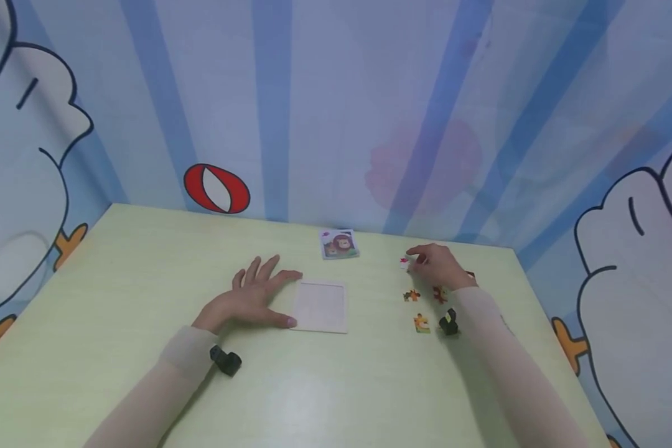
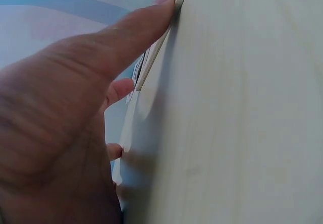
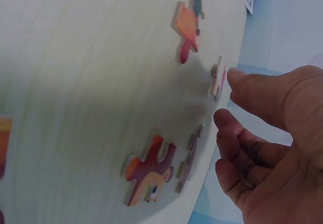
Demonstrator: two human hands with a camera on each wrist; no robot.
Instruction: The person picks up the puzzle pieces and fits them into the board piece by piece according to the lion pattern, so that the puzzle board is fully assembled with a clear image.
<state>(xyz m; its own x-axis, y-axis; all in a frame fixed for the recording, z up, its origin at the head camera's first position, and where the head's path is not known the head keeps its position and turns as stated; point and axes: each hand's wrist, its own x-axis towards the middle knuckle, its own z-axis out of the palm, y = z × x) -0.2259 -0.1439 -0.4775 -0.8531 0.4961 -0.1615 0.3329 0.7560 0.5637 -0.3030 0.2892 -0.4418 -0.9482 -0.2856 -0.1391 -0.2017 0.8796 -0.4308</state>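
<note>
A person sits at a pale green bench, both forearms in light sleeves reaching forward. The left hand lies flat, fingers spread and straight, just left of an empty square puzzle tray. The left wrist view shows its thumb pressed against the tray's edge, steadying it.

The right hand is out to the right and farther from the body, well apart from the left. Its fingers are loosely curled, and the fingertips touch or nearly touch a small pink and white piece at the hand's left side. In the right wrist view this piece looks tipped up on its edge against a fingertip; whether it is truly pinched cannot be told.

That piece lies to the right of the tray and a little beyond it, so the right hand is clearly the nearer one; the tray sits between the two hands, closer to the left.

Three more loose pieces lie on the bench nearer the body than the right hand: an orange one, a red one and a yellow one. A small lion picture card lies at the far edge, beyond the tray. Cartoon-printed blue walls surround the bench.
</note>
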